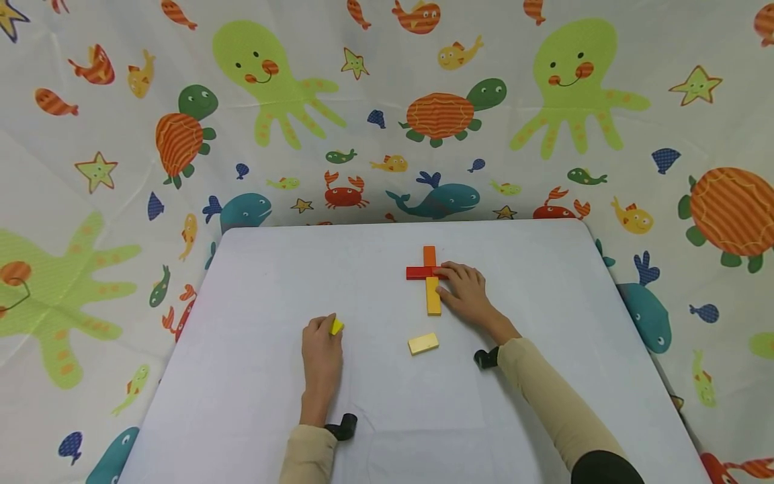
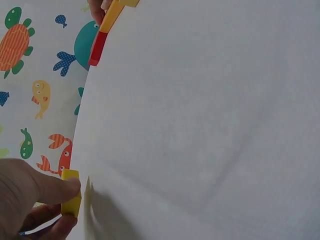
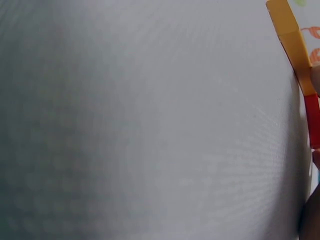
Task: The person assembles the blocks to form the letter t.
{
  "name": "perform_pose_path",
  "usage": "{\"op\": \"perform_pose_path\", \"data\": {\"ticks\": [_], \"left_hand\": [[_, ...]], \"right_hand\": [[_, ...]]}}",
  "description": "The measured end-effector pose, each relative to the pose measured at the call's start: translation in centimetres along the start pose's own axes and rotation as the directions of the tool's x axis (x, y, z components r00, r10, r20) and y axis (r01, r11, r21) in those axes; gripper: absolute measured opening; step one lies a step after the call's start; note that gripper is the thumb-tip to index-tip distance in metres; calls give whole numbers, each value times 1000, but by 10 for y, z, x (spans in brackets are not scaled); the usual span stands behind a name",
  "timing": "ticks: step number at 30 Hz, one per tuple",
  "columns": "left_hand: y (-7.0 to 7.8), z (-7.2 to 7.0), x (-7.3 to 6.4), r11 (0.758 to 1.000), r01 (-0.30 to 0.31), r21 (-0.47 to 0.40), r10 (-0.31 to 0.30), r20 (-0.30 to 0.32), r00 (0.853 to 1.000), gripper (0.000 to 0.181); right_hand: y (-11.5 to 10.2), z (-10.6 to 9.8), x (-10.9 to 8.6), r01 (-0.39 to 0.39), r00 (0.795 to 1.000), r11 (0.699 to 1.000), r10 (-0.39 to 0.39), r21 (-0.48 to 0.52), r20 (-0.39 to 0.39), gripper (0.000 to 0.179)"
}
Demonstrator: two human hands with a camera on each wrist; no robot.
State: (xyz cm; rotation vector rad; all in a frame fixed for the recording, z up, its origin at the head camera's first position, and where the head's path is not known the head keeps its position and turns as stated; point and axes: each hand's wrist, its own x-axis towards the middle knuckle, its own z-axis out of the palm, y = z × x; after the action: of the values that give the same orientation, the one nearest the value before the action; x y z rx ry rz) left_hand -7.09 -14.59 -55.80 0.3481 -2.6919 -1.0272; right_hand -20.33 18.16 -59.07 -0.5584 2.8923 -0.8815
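Note:
In the head view, my left hand (image 1: 322,356) pinches a small yellow block (image 1: 336,327) at the left of the table. In the left wrist view the thumb presses that block's near side. Farther back, several blocks form a cross: an orange block (image 1: 429,256) on top, a red block (image 1: 417,273) at the left, a yellow-orange block (image 1: 433,297) at the bottom. My right hand (image 1: 467,294) holds the red block (image 3: 312,120) on the cross's right side, partly hidden by its fingers. Its thumb lies beside the yellow-orange block.
A pale yellow block (image 1: 423,344) lies separately on the white table (image 1: 375,396), nearer than the cross. A cloth (image 1: 375,40) printed with sea animals hangs behind the table and shows along both sides.

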Motion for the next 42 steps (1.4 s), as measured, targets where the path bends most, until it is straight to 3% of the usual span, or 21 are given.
{"op": "perform_pose_path", "data": {"ticks": [7, 17, 30, 42], "left_hand": [[9, 10, -2, 996, -71, -54, 71, -9, 997, 43], [29, 25, -8, 982, -182, -55, 183, 15, 983, 42], [44, 42, -8, 976, -210, -61, 214, 76, 974, 40], [67, 60, -14, 958, -272, -94, 283, 140, 949, 28]], "right_hand": [[0, 0, 1, 9, 1000, 1000, -9, 0, -2, 51], [0, 0, 2, 13, 1000, 1000, -13, 1, -7, 51], [-1, 0, 0, 12, 1000, 1000, -12, 10, -10, 51], [0, 0, 0, 7, 1000, 1000, -7, 9, -8, 51]]}}
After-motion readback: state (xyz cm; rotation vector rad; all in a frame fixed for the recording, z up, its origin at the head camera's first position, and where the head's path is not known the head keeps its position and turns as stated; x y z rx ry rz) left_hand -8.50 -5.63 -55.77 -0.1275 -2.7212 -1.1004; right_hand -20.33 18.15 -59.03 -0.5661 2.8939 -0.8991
